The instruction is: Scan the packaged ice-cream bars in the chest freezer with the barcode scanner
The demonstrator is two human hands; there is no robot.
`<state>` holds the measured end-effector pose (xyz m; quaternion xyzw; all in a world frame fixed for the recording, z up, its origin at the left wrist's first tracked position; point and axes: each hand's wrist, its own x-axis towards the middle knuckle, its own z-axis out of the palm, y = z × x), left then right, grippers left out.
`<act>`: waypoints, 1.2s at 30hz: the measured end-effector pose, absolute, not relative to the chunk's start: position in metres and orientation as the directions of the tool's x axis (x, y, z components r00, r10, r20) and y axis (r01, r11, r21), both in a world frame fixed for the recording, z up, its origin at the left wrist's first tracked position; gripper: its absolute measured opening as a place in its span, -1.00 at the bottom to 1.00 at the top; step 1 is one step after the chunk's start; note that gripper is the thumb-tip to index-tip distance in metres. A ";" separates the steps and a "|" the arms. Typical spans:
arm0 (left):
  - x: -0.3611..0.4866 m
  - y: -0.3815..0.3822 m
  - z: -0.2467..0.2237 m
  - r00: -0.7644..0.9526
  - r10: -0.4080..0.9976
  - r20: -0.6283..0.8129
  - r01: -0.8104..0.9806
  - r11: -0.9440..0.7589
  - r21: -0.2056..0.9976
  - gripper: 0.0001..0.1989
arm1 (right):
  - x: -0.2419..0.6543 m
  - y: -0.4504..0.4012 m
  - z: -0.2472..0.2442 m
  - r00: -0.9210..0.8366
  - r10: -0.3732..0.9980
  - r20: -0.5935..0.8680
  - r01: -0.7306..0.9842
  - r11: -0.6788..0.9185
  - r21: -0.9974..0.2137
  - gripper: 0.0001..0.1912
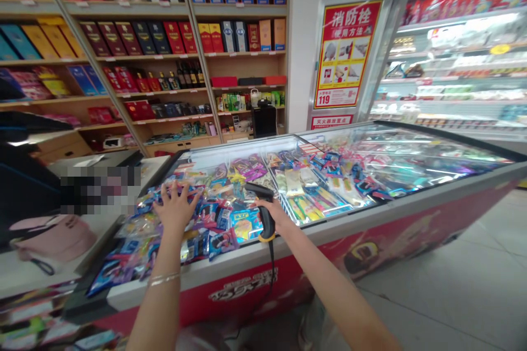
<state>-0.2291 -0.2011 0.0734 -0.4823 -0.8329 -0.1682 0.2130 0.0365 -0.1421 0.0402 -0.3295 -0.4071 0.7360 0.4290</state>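
Note:
My left hand [176, 209] rests with spread fingers over wrapped ice creams [214, 216] at the left end of a chest freezer [325, 236]. Nothing is visibly held in it. My right hand [272, 214] is wrapped round the handle of a black barcode scanner [267, 225], whose head points left above the freezer's contents. A cable hangs from the scanner down the red front. Near the scanner lie a blue packet with a yellow picture [244, 224] and yellow-green packs [304, 208].
A pink cap [55, 236] sits on the counter [99, 225] at the left. Shelves [148, 57] of boxes and bottles stand behind the freezer. A red poster [349, 55] hangs on the wall, with a lit display fridge [457, 66] at the right.

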 end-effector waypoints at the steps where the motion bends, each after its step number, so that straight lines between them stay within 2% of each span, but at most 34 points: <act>1: -0.231 -0.195 0.075 -0.436 0.753 0.494 0.881 0.470 0.062 -0.39 | 0.037 -0.141 0.038 -0.411 0.900 -0.143 -0.368 -0.307 -0.878 -0.78; 10: -0.241 -0.150 0.077 -0.388 0.856 0.342 0.915 0.401 0.035 -0.39 | 0.047 -0.137 0.029 -0.396 0.901 -0.176 -0.381 -0.336 -0.862 -0.80; 16: -0.225 -0.149 0.084 -0.392 0.802 0.451 0.913 0.398 0.086 -0.48 | 0.069 -0.127 0.038 -0.356 0.917 -0.178 -0.381 -0.317 -0.869 -0.83; 21: -0.184 -0.121 0.104 -0.240 0.848 0.473 0.971 0.205 0.126 -0.46 | 0.111 -0.096 0.052 -0.271 0.954 -0.128 -0.391 -0.230 -0.891 -0.85; 24: -0.140 -0.090 0.109 -0.173 0.867 0.468 0.978 0.093 0.189 -0.47 | 0.144 -0.069 0.053 -0.158 0.980 -0.121 -0.396 -0.175 -0.902 -0.85; 28: -0.077 -0.045 0.099 -0.082 0.915 0.395 0.971 -0.016 0.238 -0.51 | 0.192 -0.041 0.048 -0.087 0.987 -0.134 -0.362 -0.157 -0.919 -0.85; 32: -0.027 -0.006 0.078 0.036 0.947 0.319 0.973 -0.105 0.203 -0.54 | 0.232 -0.026 0.038 -0.114 0.974 -0.198 -0.358 -0.226 -0.906 -0.83; 36: 0.014 0.029 0.056 0.088 0.916 0.392 0.989 -0.126 0.073 -0.54 | 0.252 -0.020 0.023 -0.097 0.982 -0.161 -0.460 -0.187 -0.868 -0.84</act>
